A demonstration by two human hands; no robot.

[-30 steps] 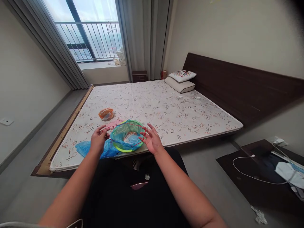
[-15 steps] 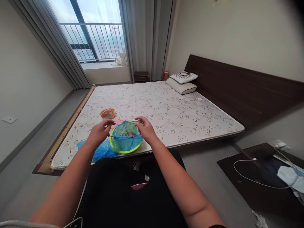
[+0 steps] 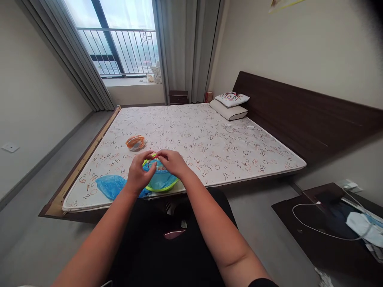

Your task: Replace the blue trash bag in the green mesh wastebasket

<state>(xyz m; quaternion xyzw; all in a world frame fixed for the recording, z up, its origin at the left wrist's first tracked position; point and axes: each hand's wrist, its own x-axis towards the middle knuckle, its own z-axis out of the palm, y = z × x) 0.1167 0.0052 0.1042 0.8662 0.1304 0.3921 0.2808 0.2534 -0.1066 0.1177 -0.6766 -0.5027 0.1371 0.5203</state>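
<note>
A yellow-green basket [image 3: 163, 189] stands on the near edge of the mattress, lined with a blue drawstring bag [image 3: 163, 180]. Over its far rim my two hands have come close together at the bag's red drawstring [image 3: 154, 156]. My right hand [image 3: 173, 161] pinches the string between thumb and forefinger. My left hand [image 3: 140, 172] is curled around part of the string, its thumb somewhat apart from the fingers. Something orange-brown shows inside the bag, mostly hidden. A crumpled blue plastic bag [image 3: 110, 186] lies left of the basket.
An orange and clear plastic packet [image 3: 135, 142] lies on the letter-printed mattress [image 3: 179, 123] beyond the basket. Pillows [image 3: 229, 109] rest by the dark headboard [image 3: 293, 105]. At the right, a low dark table [image 3: 314, 227] carries a white cable and a face mask [image 3: 363, 227].
My hands were apart, stretching the red drawstring wide across the basket. They have now drawn together above it, and the bag's mouth has narrowed.
</note>
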